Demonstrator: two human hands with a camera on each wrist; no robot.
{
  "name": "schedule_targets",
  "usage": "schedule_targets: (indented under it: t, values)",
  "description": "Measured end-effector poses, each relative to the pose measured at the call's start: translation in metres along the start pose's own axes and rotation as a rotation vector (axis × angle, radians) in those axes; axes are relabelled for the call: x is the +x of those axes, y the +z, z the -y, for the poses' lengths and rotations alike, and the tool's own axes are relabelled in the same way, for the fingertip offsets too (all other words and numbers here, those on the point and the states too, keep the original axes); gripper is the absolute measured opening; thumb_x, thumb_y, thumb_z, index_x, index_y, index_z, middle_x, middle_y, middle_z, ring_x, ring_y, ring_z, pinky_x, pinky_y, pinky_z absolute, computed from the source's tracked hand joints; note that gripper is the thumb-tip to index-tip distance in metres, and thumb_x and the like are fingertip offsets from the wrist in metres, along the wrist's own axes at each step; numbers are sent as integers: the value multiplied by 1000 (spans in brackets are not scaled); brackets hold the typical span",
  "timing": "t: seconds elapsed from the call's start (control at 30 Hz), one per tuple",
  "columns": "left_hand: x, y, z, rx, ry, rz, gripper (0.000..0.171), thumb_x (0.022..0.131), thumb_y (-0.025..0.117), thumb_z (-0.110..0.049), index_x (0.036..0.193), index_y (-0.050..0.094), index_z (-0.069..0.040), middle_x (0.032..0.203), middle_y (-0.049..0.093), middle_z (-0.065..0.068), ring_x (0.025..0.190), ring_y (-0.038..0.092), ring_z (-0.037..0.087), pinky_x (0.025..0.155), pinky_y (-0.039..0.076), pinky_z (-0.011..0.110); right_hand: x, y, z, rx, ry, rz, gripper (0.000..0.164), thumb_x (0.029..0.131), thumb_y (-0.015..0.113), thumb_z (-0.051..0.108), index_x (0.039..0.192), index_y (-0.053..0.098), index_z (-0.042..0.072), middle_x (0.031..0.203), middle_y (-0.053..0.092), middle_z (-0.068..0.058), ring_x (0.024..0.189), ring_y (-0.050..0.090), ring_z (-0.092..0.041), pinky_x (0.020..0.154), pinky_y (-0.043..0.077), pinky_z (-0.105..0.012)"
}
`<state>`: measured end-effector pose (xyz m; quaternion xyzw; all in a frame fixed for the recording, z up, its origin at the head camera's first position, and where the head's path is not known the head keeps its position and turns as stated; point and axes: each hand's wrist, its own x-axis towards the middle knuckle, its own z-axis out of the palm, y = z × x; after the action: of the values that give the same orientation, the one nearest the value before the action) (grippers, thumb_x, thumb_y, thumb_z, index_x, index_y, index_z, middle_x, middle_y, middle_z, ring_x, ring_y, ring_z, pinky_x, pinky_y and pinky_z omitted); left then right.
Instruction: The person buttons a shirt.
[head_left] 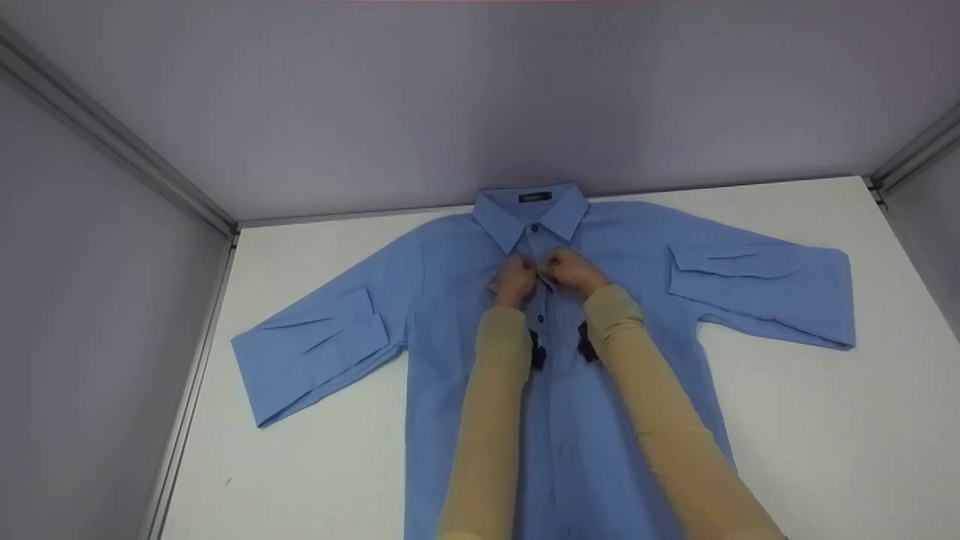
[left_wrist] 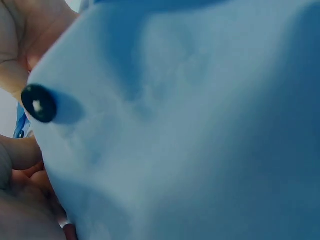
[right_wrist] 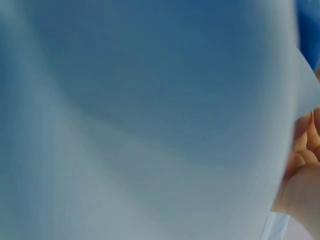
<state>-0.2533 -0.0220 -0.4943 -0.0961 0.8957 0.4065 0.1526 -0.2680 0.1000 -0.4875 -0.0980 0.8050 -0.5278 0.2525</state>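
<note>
A light blue button-up shirt (head_left: 465,360) lies front up, its collar (head_left: 491,217) at the far side. My left hand (head_left: 515,279) pinches one edge of the front opening below the collar. Close beside it, my right hand (head_left: 574,271) grips the opposite edge with bent fingers. A dark collar button (head_left: 535,227) shows above the hands and another dark button (head_left: 540,319) below them. In the left wrist view a dark button (left_wrist: 38,103) stands at the cloth's edge, with fingers around it. Cloth fills most of the right wrist view and hides the fingertips.
The shirt lies on a white table (head_left: 315,480). Its left-side sleeve (head_left: 315,352) and right-side sleeve (head_left: 765,292) are folded inward. A grey wall (head_left: 375,97) rises behind the collar, with metal-framed panels at both sides.
</note>
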Motion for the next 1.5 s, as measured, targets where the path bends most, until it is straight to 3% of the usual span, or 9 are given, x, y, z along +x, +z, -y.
schedule_targets:
  t: [0.13, 0.43, 0.53, 0.67, 0.8, 0.9, 1.1, 1.27, 1.5]
  values:
    - [2, 0, 2, -54, 13, 20, 31, 87, 44, -10, 59, 32, -13, 58, 28, -1, 53, 24, 13, 70, 16, 38, -1, 1, 1, -100, 16, -38, 34, 80, 41, -11, 55, 28, 9, 51, 22, 2, 45, 18, -9, 48, 21, -26]
    - [0, 3, 4, -167, 25, 7, 32, 86, 53, -24, 58, 41, -14, 58, 38, -2, 56, 37, 13, 82, 23, 44, 1, 5, 3, -261, 89, -113, 27, 83, 46, -3, 59, 39, 8, 55, 32, 1, 50, 31, -12, 51, 29, -25]
    - [-1, 5, 3, -164, -13, -32, 29, 84, 58, -26, 61, 46, -15, 61, 42, -4, 62, 41, 12, 89, 19, 49, 2, 6, 1, -237, 85, -94, 23, 81, 48, -4, 62, 45, 8, 56, 37, 1, 51, 35, -12, 50, 31, -25]
    - [1, 6, 2, -131, -53, -70, 34, 85, 57, -19, 56, 40, -15, 56, 36, -3, 55, 35, 13, 86, 21, 44, 4, 6, -1, -157, 24, -52, 32, 80, 46, -7, 54, 35, 9, 51, 28, 3, 45, 25, -8, 46, 25, -23]
    - [6, 7, 4, -126, -42, -80, 39, 84, 53, -10, 51, 32, -11, 50, 26, 1, 48, 26, 16, 77, 21, 41, 2, 6, 0, -75, -9, -44, 39, 82, 42, -8, 50, 28, 11, 48, 23, 3, 42, 20, -8, 45, 22, -23]
    - [9, 9, 6, -134, -7, -96, 36, 80, 48, -4, 51, 28, -10, 50, 23, 1, 46, 22, 16, 73, 21, 44, 1, 8, 2, -15, 23, -61, 38, 82, 39, -9, 51, 27, 11, 49, 22, 3, 43, 19, -9, 45, 22, -24]
    - [5, 5, 4, -106, -22, -72, 38, 83, 50, -11, 52, 29, -12, 51, 23, -1, 47, 21, 13, 67, 20, 36, 0, 10, 5, -73, 109, -115, 35, 85, 36, -6, 56, 27, 11, 51, 23, 2, 44, 21, -10, 46, 25, -25]
    - [1, 1, 4, -88, 11, -54, 41, 85, 53, -20, 52, 30, -13, 49, 24, -2, 44, 21, 12, 61, 20, 33, 0, 10, 5, -75, 130, -116, 36, 89, 35, -3, 56, 28, 10, 51, 24, 2, 44, 23, -9, 47, 26, -24]
    - [-1, -1, 7, -110, 87, -30, 36, 80, 49, -6, 52, 27, -13, 51, 21, -2, 47, 20, 13, 63, 19, 34, 2, 10, 7, -108, 176, -122, 32, 90, 33, -3, 60, 31, 7, 54, 28, 0, 46, 26, -11, 49, 28, -27]
